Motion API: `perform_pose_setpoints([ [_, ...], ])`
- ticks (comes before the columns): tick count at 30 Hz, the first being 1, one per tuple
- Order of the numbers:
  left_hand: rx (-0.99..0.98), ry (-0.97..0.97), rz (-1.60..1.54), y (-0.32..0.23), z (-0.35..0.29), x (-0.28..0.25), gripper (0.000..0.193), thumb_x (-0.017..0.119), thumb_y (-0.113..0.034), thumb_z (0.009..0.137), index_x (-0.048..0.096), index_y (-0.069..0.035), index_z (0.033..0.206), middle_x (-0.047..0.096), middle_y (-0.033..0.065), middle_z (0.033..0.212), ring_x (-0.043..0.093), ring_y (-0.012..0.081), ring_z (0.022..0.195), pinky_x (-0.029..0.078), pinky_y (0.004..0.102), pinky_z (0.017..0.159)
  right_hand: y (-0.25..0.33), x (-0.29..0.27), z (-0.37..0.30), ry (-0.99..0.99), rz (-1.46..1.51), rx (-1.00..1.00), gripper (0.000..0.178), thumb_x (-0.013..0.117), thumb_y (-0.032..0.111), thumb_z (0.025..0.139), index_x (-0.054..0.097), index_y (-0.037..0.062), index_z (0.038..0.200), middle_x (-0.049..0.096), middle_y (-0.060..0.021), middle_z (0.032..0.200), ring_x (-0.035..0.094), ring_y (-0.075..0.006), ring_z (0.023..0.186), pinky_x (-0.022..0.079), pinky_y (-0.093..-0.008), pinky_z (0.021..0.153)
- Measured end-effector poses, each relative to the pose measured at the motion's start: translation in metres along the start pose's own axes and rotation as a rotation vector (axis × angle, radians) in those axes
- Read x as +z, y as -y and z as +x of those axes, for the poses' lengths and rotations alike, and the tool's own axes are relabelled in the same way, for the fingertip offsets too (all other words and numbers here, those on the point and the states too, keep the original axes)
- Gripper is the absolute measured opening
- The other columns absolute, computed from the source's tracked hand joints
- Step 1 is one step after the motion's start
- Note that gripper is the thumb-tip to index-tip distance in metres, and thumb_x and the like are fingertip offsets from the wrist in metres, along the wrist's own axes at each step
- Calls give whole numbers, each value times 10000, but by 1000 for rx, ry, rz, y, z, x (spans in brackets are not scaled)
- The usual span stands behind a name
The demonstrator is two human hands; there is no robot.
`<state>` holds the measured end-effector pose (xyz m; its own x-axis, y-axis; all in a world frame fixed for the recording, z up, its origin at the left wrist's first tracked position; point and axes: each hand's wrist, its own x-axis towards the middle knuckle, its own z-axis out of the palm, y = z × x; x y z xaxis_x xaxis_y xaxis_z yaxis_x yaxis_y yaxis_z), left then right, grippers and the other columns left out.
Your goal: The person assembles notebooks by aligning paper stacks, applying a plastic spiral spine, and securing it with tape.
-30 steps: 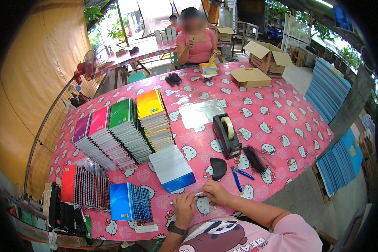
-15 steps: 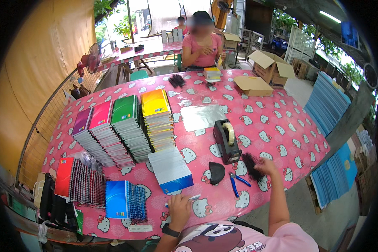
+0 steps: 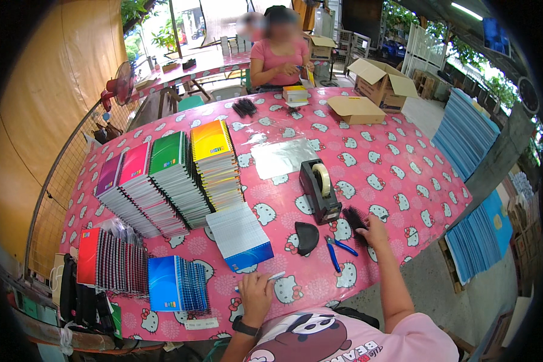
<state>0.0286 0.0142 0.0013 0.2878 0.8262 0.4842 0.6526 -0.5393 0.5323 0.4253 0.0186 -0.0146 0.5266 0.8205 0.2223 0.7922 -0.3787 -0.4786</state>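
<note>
My left hand (image 3: 256, 295) is closed round a thin white-and-blue notebook (image 3: 276, 276) near the table's front edge; most of it is hidden under the fingers. At the right, my right hand (image 3: 375, 233) pinches at a pile of black spiral binding coils (image 3: 355, 221); how many are in the fingers cannot be seen. Between the hands lie blue-handled pliers (image 3: 336, 256) and a black half-round piece (image 3: 307, 238). Beyond the left hand stands a stack of unbound sheets with blue covers (image 3: 240, 238).
Tall stacks of spiral notebooks (image 3: 169, 158) fill the left side, with red (image 3: 90, 256) and blue notebooks (image 3: 166, 283) nearer. A tape dispenser (image 3: 320, 192) and plastic sheet (image 3: 283, 158) lie mid-table. Across, a person (image 3: 279, 57) works near an open carton (image 3: 383, 90).
My right hand has moved slightly left and deeper into the coils. My left hand keeps its hold on the notebook. The view has shifted a little, and the person across has moved their hands.
</note>
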Motion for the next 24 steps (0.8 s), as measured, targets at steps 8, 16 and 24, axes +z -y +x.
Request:
perform_pose_setpoints([
  [8, 29, 33, -26, -4, 0, 2, 158, 657, -130, 740, 629, -99, 893, 514, 57, 814, 493, 245, 823, 346, 385, 713, -11, 4, 11, -67, 16, -62, 152, 633, 134, 782, 604, 0, 846, 611, -181, 767, 597, -342, 741, 464, -398, 681],
  [16, 33, 20, -29, -7, 1, 4, 146, 660, -124, 736, 631, -99, 877, 519, 54, 819, 495, 242, 819, 344, 382, 717, -17, -6, 15, -351, 78, -385, 287, 503, 77, 850, 517, 33, 1133, 592, -166, 759, 580, -330, 705, 467, -393, 700],
  [24, 25, 55, -32, -5, 2, 4, 158, 686, -163, 724, 658, -129, 876, 526, 41, 806, 501, 228, 816, 340, 376, 718, 87, -12, -24, 266, 392, -345, 162, 529, 90, 859, 565, 57, 1014, 631, -148, 862, 600, -338, 770, 463, -413, 724],
])
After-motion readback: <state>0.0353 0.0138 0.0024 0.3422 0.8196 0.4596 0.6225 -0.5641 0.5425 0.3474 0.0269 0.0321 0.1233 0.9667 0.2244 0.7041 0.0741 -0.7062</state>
